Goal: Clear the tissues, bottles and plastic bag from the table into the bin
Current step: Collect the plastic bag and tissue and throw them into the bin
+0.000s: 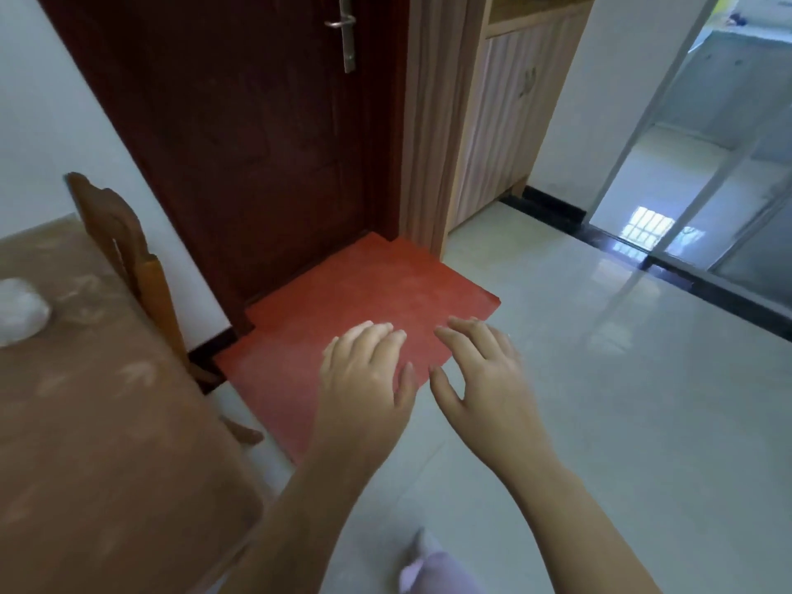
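Observation:
A brown wooden table (107, 422) fills the left side of the head view. At its far left edge lies a white crumpled lump (19, 312), a tissue or a plastic bag, partly cut off by the frame. My left hand (364, 379) and my right hand (484, 375) hover side by side over the floor to the right of the table, palms down, fingers spread, holding nothing. No bin and no bottles are in view.
A wooden chair (124, 255) stands at the table's far side against the white wall. A red mat (364, 310) lies before a dark red door (257, 122). A light wooden cabinet (501, 122) and a glass sliding door (707, 165) are at the right.

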